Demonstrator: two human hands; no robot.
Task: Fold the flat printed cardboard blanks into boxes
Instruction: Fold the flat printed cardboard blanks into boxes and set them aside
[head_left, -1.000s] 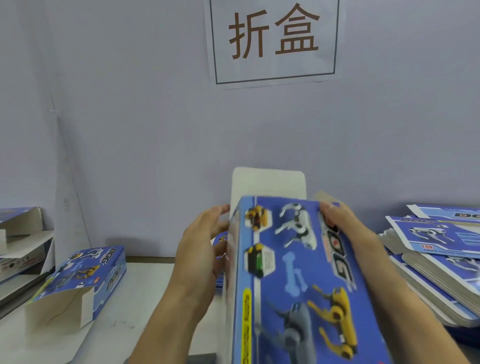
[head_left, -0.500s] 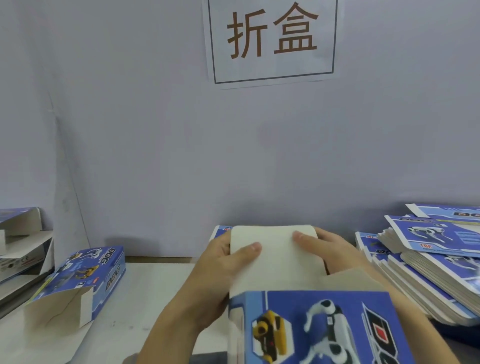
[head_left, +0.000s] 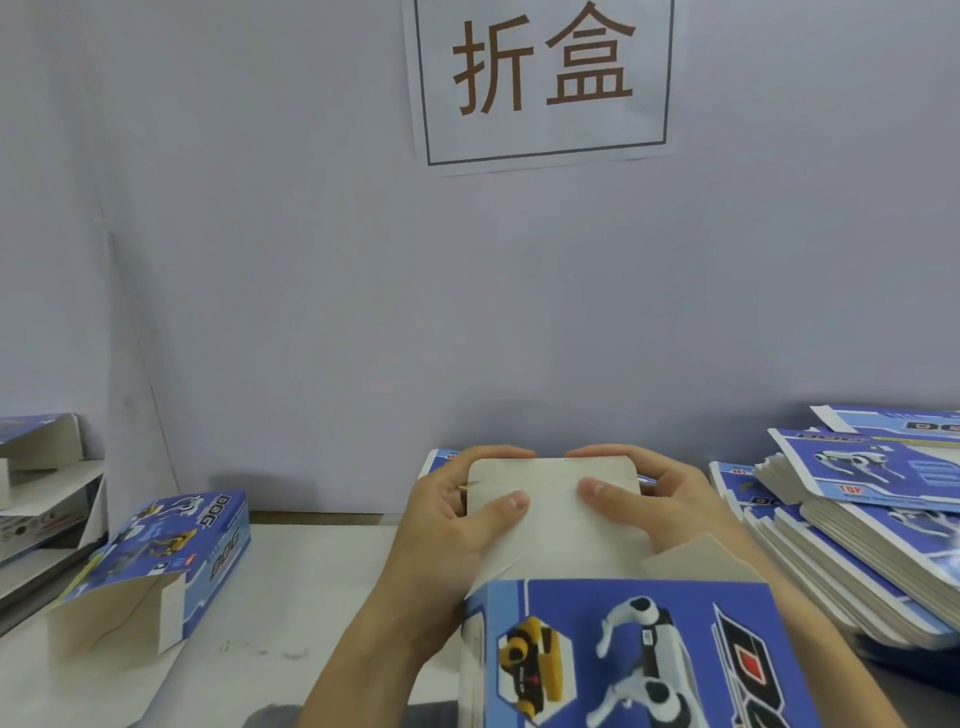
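Cardboard, thin and printed blue on one face, grey-white on the other: this is judged light, stiff across its panels and weak only along the scored creases. The box in hand (head_left: 623, 654) is held at 6 o'clock in the head view, its printed face up, and the end flap (head_left: 553, 512) is raised toward 12 o'clock. The left hand (head_left: 457, 525) is clamped on the flap's left edge, thumb on the near face, fingers curled over the top rim. The right hand (head_left: 670, 506) is clamped likewise on the right edge. A side tab (head_left: 696, 558) is seen projecting at the right, under the right wrist.

Handling, as a judgement: the board should bend cleanly only at a score, so pressure is best applied close to the crease and evenly from both sides; a one-sided push is likely to skew the flap or buckle a panel. The coated face may be slightly slippery; the raw face should give better purchase. Corners can be crushed if squeezed.

A folded box (head_left: 156, 561), one end open, lies at 9 o'clock on the table (head_left: 311, 597). The stack of flat blanks (head_left: 857, 525) lies at 3 o'clock, well apart from the hands. A paper sign (head_left: 543, 78) is fixed to the wall at 12 o'clock.
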